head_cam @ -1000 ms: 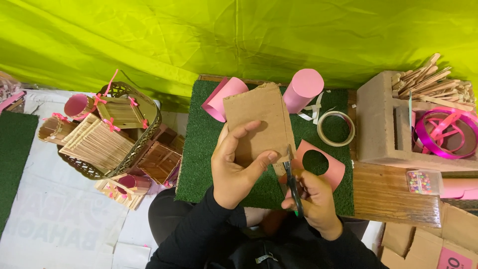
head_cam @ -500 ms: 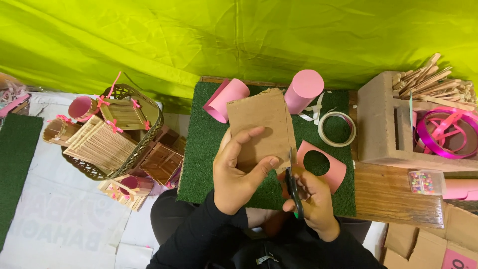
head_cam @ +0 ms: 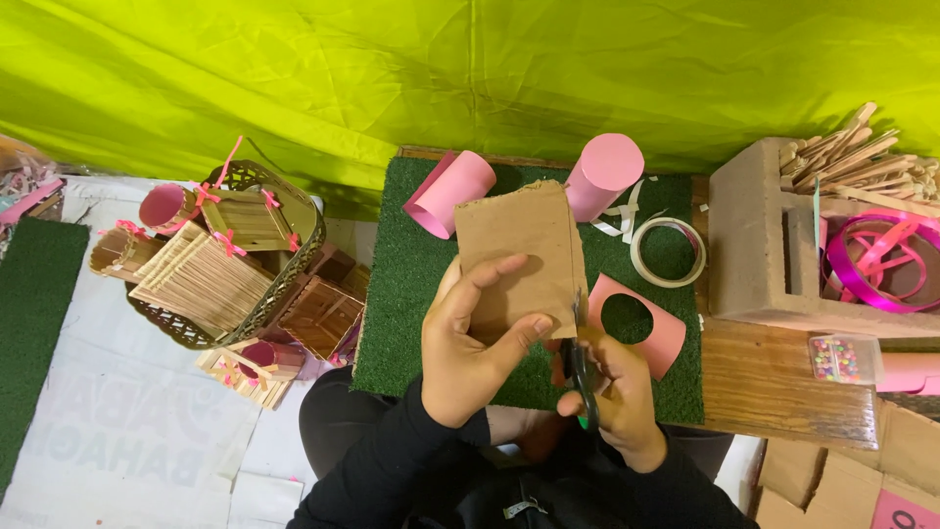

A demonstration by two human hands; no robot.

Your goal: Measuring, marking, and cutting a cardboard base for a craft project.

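The fingers of the left hand point(head_cam: 470, 353) were spread across the near face of a brown cardboard sheet point(head_cam: 519, 257), thumb pressed against its lower right part, clamping it upright above the green turf mat point(head_cam: 411, 294). The right hand point(head_cam: 615, 400) was closed round the handles of a pair of scissors point(head_cam: 580, 364), whose dark blades met the sheet's lower right edge (how wide the blades stood could not be told from this angle). The step in hand looked like a cut running up the right side of the cardboard, only begun, since the sheet showed whole apart from its ragged far edge. Judging from this, the next move would call for a firm pinch near the cut line and blades fed straight along the edge, with the left thumb kept clear of them. Just right of the scissors lay a pink paper piece with a round hole point(head_cam: 636, 321). Farther off on the mat lay two pink paper tubes, one to the left point(head_cam: 450, 192) and one to the right point(head_cam: 605, 172), and a roll of tape point(head_cam: 668, 253). To the far right a cardboard box point(head_cam: 754, 245) held wooden sticks point(head_cam: 852, 157) and pink ribbon point(head_cam: 876, 264); to the left a wire basket point(head_cam: 264, 284) carried small stick-built crafts.
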